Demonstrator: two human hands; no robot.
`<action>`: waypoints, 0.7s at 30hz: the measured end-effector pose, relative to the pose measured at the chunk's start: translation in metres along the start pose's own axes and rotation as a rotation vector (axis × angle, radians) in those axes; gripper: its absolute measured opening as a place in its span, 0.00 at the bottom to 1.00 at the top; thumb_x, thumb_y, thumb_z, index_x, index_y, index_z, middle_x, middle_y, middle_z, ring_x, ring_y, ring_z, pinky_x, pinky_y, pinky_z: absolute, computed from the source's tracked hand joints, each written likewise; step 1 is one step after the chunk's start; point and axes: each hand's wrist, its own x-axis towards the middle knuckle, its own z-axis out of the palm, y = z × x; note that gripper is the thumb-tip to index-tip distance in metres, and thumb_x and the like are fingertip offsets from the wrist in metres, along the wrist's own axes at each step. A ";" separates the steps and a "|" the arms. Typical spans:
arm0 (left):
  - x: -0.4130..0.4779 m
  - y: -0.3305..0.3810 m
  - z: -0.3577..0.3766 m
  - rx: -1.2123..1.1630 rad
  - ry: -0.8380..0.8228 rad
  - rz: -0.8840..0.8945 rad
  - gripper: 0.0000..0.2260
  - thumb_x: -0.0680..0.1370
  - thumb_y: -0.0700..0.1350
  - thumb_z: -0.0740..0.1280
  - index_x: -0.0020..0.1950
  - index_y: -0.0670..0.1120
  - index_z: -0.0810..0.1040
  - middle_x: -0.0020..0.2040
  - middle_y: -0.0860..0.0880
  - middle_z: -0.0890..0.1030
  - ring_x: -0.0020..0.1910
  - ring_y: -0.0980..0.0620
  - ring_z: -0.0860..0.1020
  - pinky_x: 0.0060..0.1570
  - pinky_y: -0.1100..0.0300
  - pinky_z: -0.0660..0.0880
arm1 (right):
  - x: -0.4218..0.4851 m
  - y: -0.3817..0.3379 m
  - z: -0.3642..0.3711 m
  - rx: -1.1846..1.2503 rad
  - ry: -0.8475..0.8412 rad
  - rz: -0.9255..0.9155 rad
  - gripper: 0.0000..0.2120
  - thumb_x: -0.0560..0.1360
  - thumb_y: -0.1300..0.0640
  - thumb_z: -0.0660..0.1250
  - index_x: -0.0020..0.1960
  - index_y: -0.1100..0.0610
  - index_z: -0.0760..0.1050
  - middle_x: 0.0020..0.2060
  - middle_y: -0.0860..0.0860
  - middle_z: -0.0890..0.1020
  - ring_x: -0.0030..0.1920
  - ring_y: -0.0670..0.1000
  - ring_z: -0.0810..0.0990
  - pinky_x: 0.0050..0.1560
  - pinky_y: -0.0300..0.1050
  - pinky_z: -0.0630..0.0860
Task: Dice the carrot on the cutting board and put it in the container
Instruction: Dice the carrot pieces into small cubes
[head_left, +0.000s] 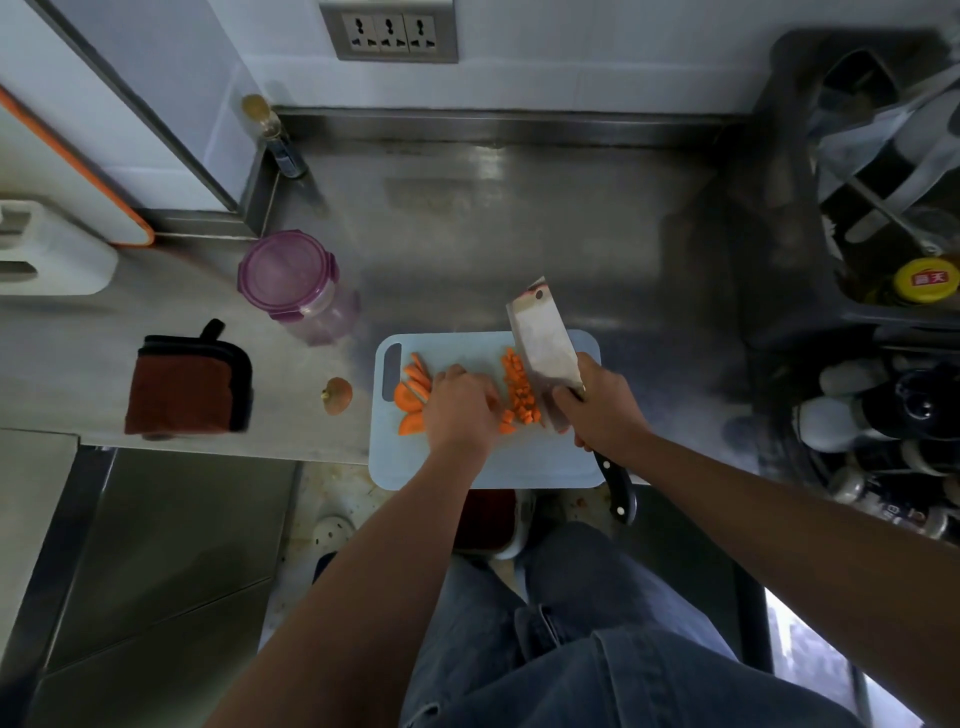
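A pale blue cutting board (540, 462) lies at the counter's front edge. Long carrot slices (410, 395) lie at its left end, and a pile of diced carrot (521, 397) sits mid-board. My left hand (460, 410) has its fingers curled down over carrot strips between those two groups; the strips themselves are mostly hidden. My right hand (602, 408) grips the black handle of a cleaver (545, 351), whose wide blade stands just right of the diced pile. A purple lidded container (296, 283) stands on the counter to the upper left of the board.
A carrot end (337, 396) lies left of the board. Further left sits a folded brown cloth (189, 387). A dark rack (883, 260) with bottles and utensils fills the right side. A small glass bottle (275, 137) stands at the back wall.
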 end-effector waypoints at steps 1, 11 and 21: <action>0.001 0.000 0.000 0.007 -0.010 0.000 0.07 0.76 0.42 0.68 0.50 0.49 0.85 0.54 0.47 0.77 0.58 0.46 0.74 0.52 0.55 0.75 | 0.001 0.000 0.000 -0.004 0.000 0.007 0.11 0.81 0.58 0.58 0.63 0.57 0.66 0.39 0.54 0.79 0.28 0.53 0.80 0.26 0.46 0.79; 0.012 0.007 0.004 -0.271 -0.043 -0.056 0.02 0.75 0.43 0.70 0.44 0.48 0.82 0.47 0.48 0.81 0.47 0.48 0.81 0.51 0.52 0.78 | 0.004 0.004 -0.004 0.022 0.023 0.059 0.10 0.81 0.57 0.59 0.61 0.58 0.66 0.41 0.52 0.78 0.30 0.53 0.80 0.26 0.41 0.78; 0.000 -0.019 -0.004 0.112 -0.096 0.284 0.20 0.72 0.51 0.71 0.62 0.48 0.74 0.59 0.47 0.73 0.61 0.47 0.70 0.61 0.54 0.67 | 0.003 0.004 -0.003 0.054 0.031 0.062 0.12 0.81 0.56 0.60 0.62 0.60 0.66 0.42 0.53 0.79 0.30 0.52 0.80 0.26 0.40 0.76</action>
